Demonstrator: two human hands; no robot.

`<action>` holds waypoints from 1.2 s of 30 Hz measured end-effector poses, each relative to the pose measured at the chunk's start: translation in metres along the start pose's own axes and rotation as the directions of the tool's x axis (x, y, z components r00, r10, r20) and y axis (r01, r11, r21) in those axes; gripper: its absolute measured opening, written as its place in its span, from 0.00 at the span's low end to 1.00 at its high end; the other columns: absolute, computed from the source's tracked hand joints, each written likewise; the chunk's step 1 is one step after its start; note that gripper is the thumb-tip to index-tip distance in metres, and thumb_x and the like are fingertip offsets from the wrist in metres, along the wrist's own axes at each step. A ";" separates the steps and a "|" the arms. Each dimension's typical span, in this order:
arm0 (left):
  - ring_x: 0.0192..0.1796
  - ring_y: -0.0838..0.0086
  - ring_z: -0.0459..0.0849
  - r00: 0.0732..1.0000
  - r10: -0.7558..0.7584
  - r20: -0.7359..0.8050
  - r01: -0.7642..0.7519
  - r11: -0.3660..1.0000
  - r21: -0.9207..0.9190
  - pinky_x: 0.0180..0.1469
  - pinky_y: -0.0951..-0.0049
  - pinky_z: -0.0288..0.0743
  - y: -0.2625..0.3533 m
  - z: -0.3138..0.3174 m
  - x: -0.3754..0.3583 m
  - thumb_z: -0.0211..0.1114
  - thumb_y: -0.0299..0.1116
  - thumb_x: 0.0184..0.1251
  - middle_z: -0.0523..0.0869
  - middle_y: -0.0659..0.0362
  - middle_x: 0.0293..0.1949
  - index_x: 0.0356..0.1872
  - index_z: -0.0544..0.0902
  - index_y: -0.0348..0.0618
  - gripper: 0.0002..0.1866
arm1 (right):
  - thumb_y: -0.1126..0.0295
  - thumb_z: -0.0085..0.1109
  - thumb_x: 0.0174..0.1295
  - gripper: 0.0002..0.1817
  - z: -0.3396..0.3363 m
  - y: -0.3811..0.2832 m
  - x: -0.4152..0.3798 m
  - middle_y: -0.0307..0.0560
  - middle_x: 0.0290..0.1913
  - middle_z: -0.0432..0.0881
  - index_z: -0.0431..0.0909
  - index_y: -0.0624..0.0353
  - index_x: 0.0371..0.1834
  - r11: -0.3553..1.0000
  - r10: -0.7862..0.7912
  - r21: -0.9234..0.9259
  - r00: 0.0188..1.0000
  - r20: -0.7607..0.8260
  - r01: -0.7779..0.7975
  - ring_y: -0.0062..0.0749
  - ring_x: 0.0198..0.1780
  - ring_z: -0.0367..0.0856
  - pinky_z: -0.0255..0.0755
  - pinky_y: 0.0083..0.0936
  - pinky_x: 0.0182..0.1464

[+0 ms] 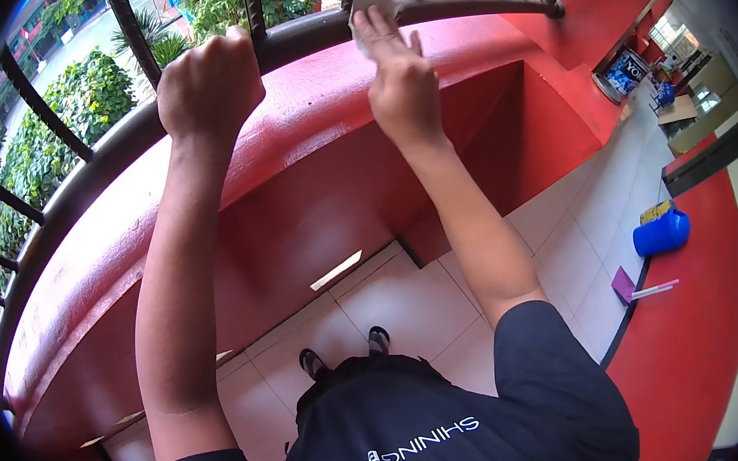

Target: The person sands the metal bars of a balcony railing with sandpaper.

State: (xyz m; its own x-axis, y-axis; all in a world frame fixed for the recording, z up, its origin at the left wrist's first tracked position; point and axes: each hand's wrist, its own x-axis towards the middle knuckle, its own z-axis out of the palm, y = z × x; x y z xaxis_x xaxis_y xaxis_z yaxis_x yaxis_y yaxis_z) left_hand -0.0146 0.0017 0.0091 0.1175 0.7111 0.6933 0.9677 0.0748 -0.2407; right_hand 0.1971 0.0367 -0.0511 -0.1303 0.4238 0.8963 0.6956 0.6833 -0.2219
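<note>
In the head view, the left hand (208,81) is closed in a fist at the dark handrail (306,37), left of the right hand and near an upright bar (133,35). The right hand (401,81) has its fingers laid fairly straight over a thin, pale piece (363,7), which lies at the rail's far side, by the foot of another bar. The hand is slightly blurred, and whether the piece is pinched or only pressed flat cannot be told.

That light hold looks like the main weakness: if the piece is only pressed, a snag on a bar's foot or on the twisted metal could pull it from under the fingertips. Since the rail stands at the outer edge of the red ledge (311,94), a dropped piece could slip between the bars toward the plants (66,126) outside. Knuckles could also scrape if the right hand slides into an upright. Both arms reach well forward, so leaning too far could upset balance, though the left hand's closed hold should steady the body. The feet (380,340) are on pale tiles (403,303), where smooth footing might slide under a hard push.
</note>
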 end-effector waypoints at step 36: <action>0.26 0.63 0.92 0.985 0.026 -0.168 -0.032 0.999 -0.036 0.27 0.63 0.86 -0.003 0.005 -0.003 0.65 0.27 0.53 0.88 0.55 0.21 0.22 0.83 0.48 0.04 | 0.79 0.50 0.67 0.21 -0.045 0.029 0.154 0.60 0.53 0.87 0.81 0.59 0.62 0.965 0.053 -0.166 0.464 0.884 0.205 0.48 0.56 0.86 0.77 0.36 0.60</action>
State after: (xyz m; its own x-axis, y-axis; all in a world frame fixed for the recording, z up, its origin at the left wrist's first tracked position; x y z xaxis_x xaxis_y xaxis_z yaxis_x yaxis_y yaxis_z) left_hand -0.0186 0.0031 0.0044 0.1781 0.5851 0.7912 0.9708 0.0269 -0.2384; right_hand 0.2293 0.0949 0.0980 -0.6480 0.7588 0.0652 0.7614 0.6474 0.0330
